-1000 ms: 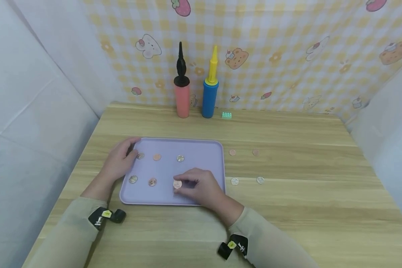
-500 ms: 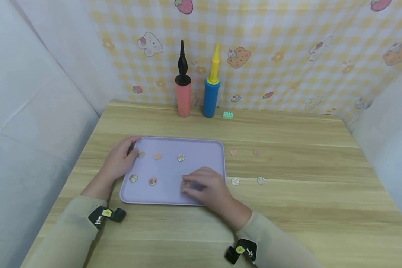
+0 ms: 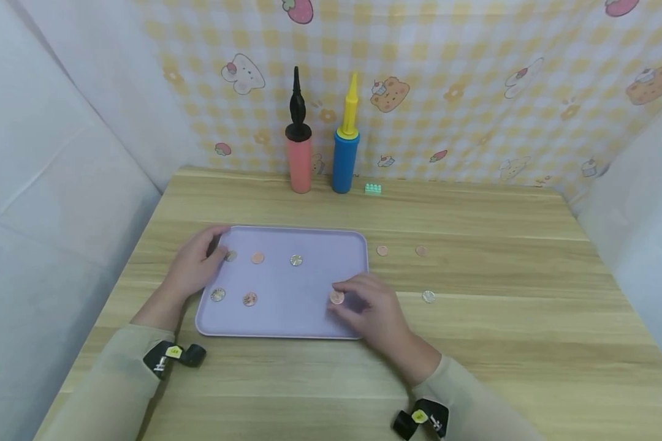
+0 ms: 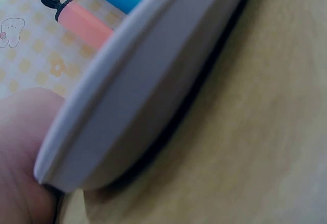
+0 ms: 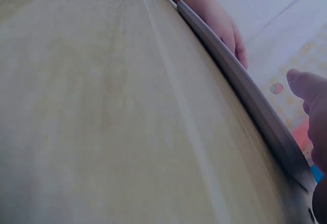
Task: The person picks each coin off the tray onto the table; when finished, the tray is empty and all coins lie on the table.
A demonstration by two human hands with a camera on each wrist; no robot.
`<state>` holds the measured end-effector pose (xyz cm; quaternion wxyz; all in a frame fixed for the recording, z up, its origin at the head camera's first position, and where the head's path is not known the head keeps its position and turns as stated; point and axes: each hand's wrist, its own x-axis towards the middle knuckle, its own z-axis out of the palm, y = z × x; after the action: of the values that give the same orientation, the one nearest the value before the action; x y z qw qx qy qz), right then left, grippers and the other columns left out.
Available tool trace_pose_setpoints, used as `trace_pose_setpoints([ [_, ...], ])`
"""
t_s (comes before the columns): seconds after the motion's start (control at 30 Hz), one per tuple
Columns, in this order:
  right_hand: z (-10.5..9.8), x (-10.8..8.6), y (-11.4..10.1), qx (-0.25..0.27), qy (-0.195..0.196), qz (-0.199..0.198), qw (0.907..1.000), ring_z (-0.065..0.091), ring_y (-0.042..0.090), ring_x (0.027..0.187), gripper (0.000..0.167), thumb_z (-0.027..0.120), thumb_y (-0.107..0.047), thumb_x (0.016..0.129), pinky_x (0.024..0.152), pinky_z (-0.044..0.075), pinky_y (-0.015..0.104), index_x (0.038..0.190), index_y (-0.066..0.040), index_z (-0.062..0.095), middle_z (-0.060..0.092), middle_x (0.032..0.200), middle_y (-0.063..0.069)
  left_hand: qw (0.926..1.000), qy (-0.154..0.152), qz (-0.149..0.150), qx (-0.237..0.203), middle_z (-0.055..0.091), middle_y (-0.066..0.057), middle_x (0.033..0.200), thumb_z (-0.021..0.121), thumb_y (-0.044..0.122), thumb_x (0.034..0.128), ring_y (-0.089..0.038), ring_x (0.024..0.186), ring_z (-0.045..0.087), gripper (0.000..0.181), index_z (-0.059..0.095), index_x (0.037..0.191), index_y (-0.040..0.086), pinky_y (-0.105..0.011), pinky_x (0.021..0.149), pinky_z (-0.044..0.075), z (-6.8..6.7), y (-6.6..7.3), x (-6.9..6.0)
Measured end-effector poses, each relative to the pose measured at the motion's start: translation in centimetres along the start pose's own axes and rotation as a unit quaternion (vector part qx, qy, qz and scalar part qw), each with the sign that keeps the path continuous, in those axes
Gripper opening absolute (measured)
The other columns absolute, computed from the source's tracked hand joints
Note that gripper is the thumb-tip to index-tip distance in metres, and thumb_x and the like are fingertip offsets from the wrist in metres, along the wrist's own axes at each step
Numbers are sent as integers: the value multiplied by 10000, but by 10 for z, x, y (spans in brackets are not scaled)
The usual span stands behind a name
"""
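A lilac tray (image 3: 287,327) lies on the wooden table, with several silvery and copper-coloured coins spread over its left and middle part. My left hand (image 3: 195,260) holds the tray's left edge, thumb over the rim near a coin (image 3: 231,256). Between thumb and index finger, my right hand (image 3: 377,312) pinches a coin (image 3: 336,297) above the tray's right part. In the left wrist view the tray's side (image 4: 138,81) fills the middle, and part of the left hand (image 4: 25,152) shows beside it. The right wrist view catches the right hand's thumb (image 5: 309,88), but no coin.
Right of the tray lie two copper-coloured coins (image 3: 382,251) and a silvery coin (image 3: 428,297). Along the back stand a pink pump (image 3: 300,162) with a black nozzle and a blue pump (image 3: 345,162) with a yellow nozzle. A mint toy brick (image 3: 372,189) sits beside them.
My right hand has moved right across the tray with the coin still pinched. It now covers the place where a silvery coin showed beside the tray. The left hand stays put.
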<state>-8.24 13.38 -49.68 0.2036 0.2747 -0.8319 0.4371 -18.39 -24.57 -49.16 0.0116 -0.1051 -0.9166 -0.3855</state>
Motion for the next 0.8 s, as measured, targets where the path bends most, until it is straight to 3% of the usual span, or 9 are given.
trace_pose_setpoints([
  [0.27, -36, -25, 16, -245, 135, 292, 9992, 710, 223, 995, 363, 960, -99, 761, 926, 539, 247, 1096, -87, 822, 792, 1040, 1, 9999, -44, -98, -34, 457, -269, 1607, 585, 253, 1096, -489, 1517, 358, 525, 500, 1550, 4, -662, 1230, 267, 0, 1, -2],
  [0.8, -112, -65, 45, -1303, 665, 898, 9852, 701, 222, 985, 383, 975, -35, 714, 952, 454, 129, 1059, -103, 822, 795, 1043, 29, 10000, -36, -10, -13, 467, -277, 1596, 620, 199, 1077, -496, 1506, 370, 522, 502, 1542, -8, -661, 1226, 276, 1, -1, -1],
])
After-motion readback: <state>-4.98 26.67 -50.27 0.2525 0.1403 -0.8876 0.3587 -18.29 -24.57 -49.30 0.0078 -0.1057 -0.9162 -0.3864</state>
